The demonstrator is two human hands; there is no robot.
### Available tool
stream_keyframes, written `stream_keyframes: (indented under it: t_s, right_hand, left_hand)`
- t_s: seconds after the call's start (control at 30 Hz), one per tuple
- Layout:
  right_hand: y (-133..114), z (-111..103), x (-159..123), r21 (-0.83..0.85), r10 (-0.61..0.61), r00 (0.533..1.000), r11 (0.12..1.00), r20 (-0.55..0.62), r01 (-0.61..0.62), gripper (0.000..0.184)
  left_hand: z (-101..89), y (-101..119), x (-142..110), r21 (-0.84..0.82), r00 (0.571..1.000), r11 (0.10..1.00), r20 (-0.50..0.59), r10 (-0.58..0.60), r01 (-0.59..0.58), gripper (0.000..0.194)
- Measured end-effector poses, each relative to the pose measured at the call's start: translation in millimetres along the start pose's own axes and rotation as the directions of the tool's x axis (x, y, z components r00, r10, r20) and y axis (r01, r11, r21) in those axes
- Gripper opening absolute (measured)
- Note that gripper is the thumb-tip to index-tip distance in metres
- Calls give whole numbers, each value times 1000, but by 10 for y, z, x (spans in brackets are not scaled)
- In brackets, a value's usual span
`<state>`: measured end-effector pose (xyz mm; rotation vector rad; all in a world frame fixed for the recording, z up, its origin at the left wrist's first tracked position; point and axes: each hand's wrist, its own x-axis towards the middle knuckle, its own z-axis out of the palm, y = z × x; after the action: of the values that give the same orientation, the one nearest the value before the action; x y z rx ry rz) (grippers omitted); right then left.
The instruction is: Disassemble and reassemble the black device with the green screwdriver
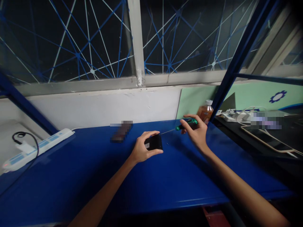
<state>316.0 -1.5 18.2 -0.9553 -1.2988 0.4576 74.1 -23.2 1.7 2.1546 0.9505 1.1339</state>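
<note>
So the left hand (pixel 141 148) comes in from the near left, thumb on the near side and fingers on the far side, pinching a black box (pixel 155 143) mid-table. Right hand (pixel 198 134), wrist bent, grips a green-and-black screwdriver (pixel 187 124) pointing left; its tip's at the box's far right corner, can't tell if touching.

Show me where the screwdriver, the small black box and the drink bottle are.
Screwdriver (pixel 179 127): head view, green front end of the handle.
Small black box (pixel 155 142): head view, middle of its dark face.
Drink bottle (pixel 205 113): head view, brown body below the cap.
</note>
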Motion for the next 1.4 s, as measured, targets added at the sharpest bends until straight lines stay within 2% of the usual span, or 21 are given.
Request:
stream_keyframes:
  t_s: [0.2, 0.3, 0.43, 0.5, 0.73, 0.83, 1.0, 1.07, 1.17, 1.23, 1.4]
  right_hand:
    - [14, -26, 9, 231, -24, 986, 973, 165, -15, 33]
    - [0, -9, -2, 228, -15, 992, 973, 123, -14, 28]
    - [-5, 22, -14, 100, 14, 1000, 995, 18, -16, 29]
    - [9, 20, -2, 66, 27, 1000, 997, 6, -27, 28]
    - [29, -46, 65, 289, 34, 977, 952, 213, -96, 28]
    - [7, -39, 60, 236, 53, 983, 967, 173, -93, 29]
    - [20, -26, 39, -4, 37, 999, 999, 8, -37, 27]
    - [37, -37, 40, 20, 29, 999, 999, 29, -30, 24]
    - [46, -53, 52, 196, 14, 987, 979, 162, -46, 23]
    - [38, -54, 57, 256, 7, 979, 965, 202, -60, 24]
    - [11, -64, 48, 59, 28, 995, 998, 94, -33, 24]
  left_hand:
    - [1, -14, 2, 10, 1000, 1000, 8, 17, -17, 63]
    - [7, -14, 4, 8, 1000, 1000, 13, 28, -28, 64]
    - [17, 1, 1, 4, 999, 999, 29, 33, -34, 64]
    - [24, 8, -1, 3, 999, 999, 32, 34, -34, 64]
    - [40, 20, -5, -2, 999, 999, 30, 36, -36, 65]
    - [37, 25, -7, 4, 999, 999, 31, 37, -37, 65]
    - [36, 25, -11, 1, 998, 999, 36, 44, -44, 64]
    - [36, 20, -11, 2, 998, 999, 32, 47, -48, 64]
    - [33, 14, -10, 3, 999, 999, 27, 46, -46, 64]
    - [30, 14, -10, 3, 999, 999, 25, 43, -44, 64]
    - [24, 4, -9, 21, 998, 998, 20, 52, -53, 64]
